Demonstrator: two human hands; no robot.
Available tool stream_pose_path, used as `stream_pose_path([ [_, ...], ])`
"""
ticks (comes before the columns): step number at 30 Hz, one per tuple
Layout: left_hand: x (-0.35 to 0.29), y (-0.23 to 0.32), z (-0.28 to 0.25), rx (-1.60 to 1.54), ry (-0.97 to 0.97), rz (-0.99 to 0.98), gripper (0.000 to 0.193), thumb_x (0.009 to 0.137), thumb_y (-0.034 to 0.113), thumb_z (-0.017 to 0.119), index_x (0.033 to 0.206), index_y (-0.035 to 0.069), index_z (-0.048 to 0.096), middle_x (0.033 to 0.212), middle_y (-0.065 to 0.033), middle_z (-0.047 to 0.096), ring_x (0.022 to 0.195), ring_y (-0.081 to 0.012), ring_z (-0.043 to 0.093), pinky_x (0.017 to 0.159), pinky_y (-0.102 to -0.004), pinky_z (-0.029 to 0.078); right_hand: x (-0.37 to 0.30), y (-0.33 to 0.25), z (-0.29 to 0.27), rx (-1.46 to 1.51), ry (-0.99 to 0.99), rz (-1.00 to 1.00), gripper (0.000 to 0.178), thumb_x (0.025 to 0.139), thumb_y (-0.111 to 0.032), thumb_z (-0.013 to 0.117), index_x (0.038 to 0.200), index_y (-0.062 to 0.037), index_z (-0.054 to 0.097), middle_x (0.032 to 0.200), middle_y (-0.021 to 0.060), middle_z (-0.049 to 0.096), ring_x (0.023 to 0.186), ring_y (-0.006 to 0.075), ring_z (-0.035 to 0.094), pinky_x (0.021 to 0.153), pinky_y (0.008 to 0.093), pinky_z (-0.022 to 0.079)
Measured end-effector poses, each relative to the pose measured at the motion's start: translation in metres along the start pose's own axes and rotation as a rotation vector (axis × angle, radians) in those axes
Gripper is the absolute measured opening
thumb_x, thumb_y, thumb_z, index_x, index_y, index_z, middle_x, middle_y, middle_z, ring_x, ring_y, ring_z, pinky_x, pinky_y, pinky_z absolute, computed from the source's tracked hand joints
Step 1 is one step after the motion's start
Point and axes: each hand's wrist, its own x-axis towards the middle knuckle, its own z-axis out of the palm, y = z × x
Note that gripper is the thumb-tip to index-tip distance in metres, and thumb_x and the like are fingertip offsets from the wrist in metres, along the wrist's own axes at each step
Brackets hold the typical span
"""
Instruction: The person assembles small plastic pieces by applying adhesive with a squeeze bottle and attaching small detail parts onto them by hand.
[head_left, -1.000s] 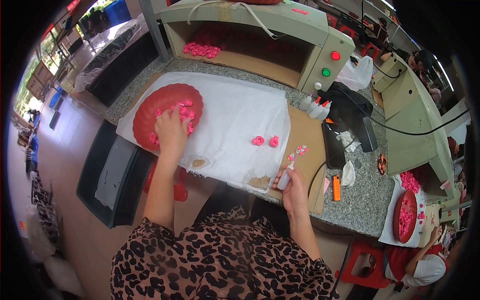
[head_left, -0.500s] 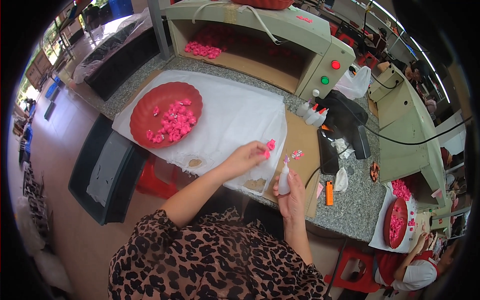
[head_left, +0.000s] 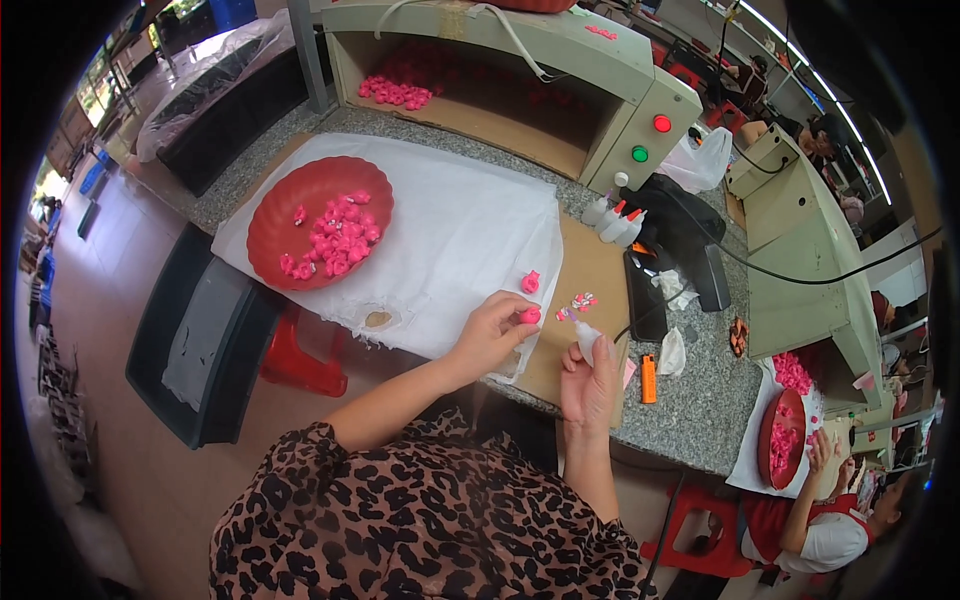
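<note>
My left hand [head_left: 487,338] pinches a small pink piece [head_left: 530,315] over the edge of the white sheet. In my right hand [head_left: 587,390] is a white squeeze bottle [head_left: 588,340], tilted so its thin purple tip points left toward the pink piece; tip and piece look apart. Just beyond my left hand, another pink piece [head_left: 530,281] lies on the white sheet [head_left: 440,190]. Several tiny pink-and-silver bits [head_left: 580,303] lie on the brown cardboard [head_left: 606,280], near the bottle's tip. A red scalloped bowl [head_left: 268,225] to the left holds many similar pink pieces [head_left: 343,240].
A grey-green box oven [head_left: 600,88] with pink pieces inside stands at the back. To the right lie white bottles with red caps [head_left: 622,226], a black tray [head_left: 645,305], crumpled tissue [head_left: 672,352] and an orange lighter [head_left: 648,380]. A co-worker [head_left: 825,530] sits far right.
The bottle has tipped from upright to leaning left, its tip lower and nearer my left hand. My left hand has moved slightly down, away from the pink piece lying on the sheet.
</note>
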Motion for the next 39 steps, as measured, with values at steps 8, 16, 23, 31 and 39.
stream_pose_path([
  [8, -0.005, -0.009, 0.002, 0.044, 0.078, 0.057, 0.018, 0.075, 0.001, 0.056, 0.092, -0.002, 0.055, 0.096, -0.0092, 0.049, 0.081, -0.0145, 0.055, 0.068, -0.0231, 0.047, -0.02, 0.013, -0.007, -0.946, -0.081, -0.634, 0.015, 0.08, -0.005, 0.053, 0.092, -0.0012, 0.044, 0.088, 0.0083, 0.047, 0.07, 0.0117, 0.048, 0.062, 0.0223, 0.041],
  [16, -0.005, -0.006, 0.002, 0.143, 0.085, 0.087, 0.017, 0.075, 0.001, 0.057, 0.092, -0.001, 0.055, 0.095, -0.01, 0.05, 0.079, -0.0161, 0.055, 0.067, -0.0237, 0.047, -0.019, 0.016, -0.005, -0.949, -0.124, -0.615, 0.015, 0.079, -0.003, 0.053, 0.091, -0.0009, 0.043, 0.09, 0.0079, 0.045, 0.074, 0.0118, 0.048, 0.066, 0.0223, 0.041],
  [23, -0.006, -0.005, 0.003, 0.193, 0.088, 0.122, 0.018, 0.074, 0.001, 0.057, 0.092, -0.001, 0.055, 0.095, -0.0101, 0.05, 0.079, -0.0167, 0.056, 0.067, -0.0242, 0.047, -0.019, 0.014, -0.006, -0.982, -0.121, -0.612, 0.015, 0.079, -0.003, 0.053, 0.09, -0.0003, 0.043, 0.088, 0.0076, 0.045, 0.073, 0.0117, 0.048, 0.067, 0.0224, 0.041],
  [31, -0.006, -0.004, 0.002, 0.189, 0.081, 0.098, 0.018, 0.074, 0.001, 0.057, 0.092, -0.001, 0.055, 0.095, -0.0101, 0.049, 0.08, -0.017, 0.055, 0.069, -0.0244, 0.047, -0.018, 0.013, -0.007, -1.013, -0.127, -0.622, 0.015, 0.079, -0.003, 0.053, 0.09, -0.0002, 0.043, 0.088, 0.008, 0.044, 0.073, 0.0113, 0.048, 0.066, 0.022, 0.04],
  [39, -0.006, -0.004, 0.002, 0.196, 0.088, 0.113, 0.018, 0.074, 0.001, 0.057, 0.092, -0.001, 0.055, 0.096, -0.0103, 0.049, 0.08, -0.0171, 0.055, 0.068, -0.0244, 0.047, -0.018, 0.013, -0.005, -0.996, -0.121, -0.568, 0.017, 0.08, -0.007, 0.054, 0.091, -0.0009, 0.042, 0.09, 0.0084, 0.043, 0.077, 0.0106, 0.043, 0.066, 0.0206, 0.038],
])
